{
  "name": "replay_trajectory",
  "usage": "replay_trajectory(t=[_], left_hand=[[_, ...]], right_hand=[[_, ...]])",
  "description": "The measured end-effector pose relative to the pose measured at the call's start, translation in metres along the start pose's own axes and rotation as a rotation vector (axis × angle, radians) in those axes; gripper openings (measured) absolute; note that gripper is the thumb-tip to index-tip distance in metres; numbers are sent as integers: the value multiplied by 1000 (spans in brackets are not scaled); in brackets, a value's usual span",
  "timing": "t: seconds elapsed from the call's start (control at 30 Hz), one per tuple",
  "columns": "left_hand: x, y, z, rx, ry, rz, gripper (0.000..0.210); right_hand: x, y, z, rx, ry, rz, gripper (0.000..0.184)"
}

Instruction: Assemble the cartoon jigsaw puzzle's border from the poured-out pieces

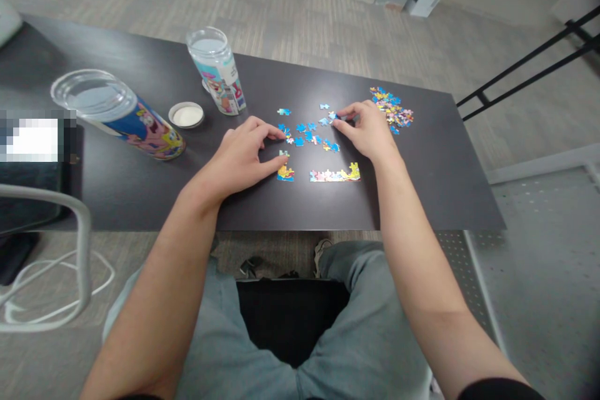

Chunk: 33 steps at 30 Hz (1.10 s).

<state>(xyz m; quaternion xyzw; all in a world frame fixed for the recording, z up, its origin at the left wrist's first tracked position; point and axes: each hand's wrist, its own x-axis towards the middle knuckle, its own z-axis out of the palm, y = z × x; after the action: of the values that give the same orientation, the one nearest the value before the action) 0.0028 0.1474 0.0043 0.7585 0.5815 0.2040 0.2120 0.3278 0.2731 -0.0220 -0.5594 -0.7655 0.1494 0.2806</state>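
My right hand [368,128] is at the right side of some loose blue puzzle pieces [309,131], its thumb and index finger pinched on a small jigsaw piece [333,116]. On the left, my left hand [244,153] rests on the table with thumb and index finger spread. Its fingertips touch or nearly touch pieces at the group's left edge, and it holds nothing that I can see. Below the thumb lies a small joined yellow and blue corner section [285,174]. A joined strip of pink and yellow pieces [334,174] lies nearer the table's front edge.
A heap of mixed pieces [394,111] lies beyond my right hand. Two clear-topped cartoon canisters, a large one [150,128] and a smaller one [222,78], stand at the left on the dark table [435,162]. Beside them is a round white lid [186,115].
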Motion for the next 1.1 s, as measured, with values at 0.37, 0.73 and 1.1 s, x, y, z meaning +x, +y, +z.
replay_trajectory(t=[0.37,0.73,1.1], left_hand=[[3,1,-1,2,-14,-24,47],[0,1,-1,-18,-11,-3,46],[0,3,-2,-15,-14,-12,45]], right_hand=[[-3,-30,13,2,6,82,9],[0,-12,-8,126,-104,78,17],[1,-7,-9,75,-137,34,17]])
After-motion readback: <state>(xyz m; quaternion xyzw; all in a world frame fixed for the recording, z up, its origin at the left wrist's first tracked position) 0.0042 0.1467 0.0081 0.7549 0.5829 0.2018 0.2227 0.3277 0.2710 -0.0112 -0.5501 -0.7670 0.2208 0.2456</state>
